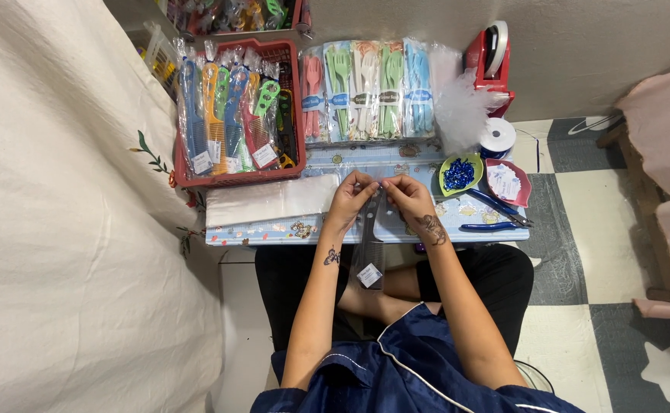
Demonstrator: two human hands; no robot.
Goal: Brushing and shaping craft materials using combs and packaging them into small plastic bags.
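— Held what, and how?

— Dark comb in a clear plastic sleeve with a white tag [369,256], hanging off the near edge of the low patterned blue table [274,229], over the lap. Left hand [350,197] and right hand [410,195] both pinched shut on the sleeve's top, fingertips nearly touching, probably to keep the mouth closed; too small to tell for sure.

— Kept where, the rest?

— Stack of clear flat bags [270,199] along the left part of the near edge, close to the left hand. Red plastic basket of packed coloured combs [232,111] at the far left corner. Row of bagged pastel forks and spoons [365,90] against the far edge. Green leaf-shaped dish of blue bits [459,174] and blue-handled pliers [495,214] near the right edge, within easy reach of the right hand.
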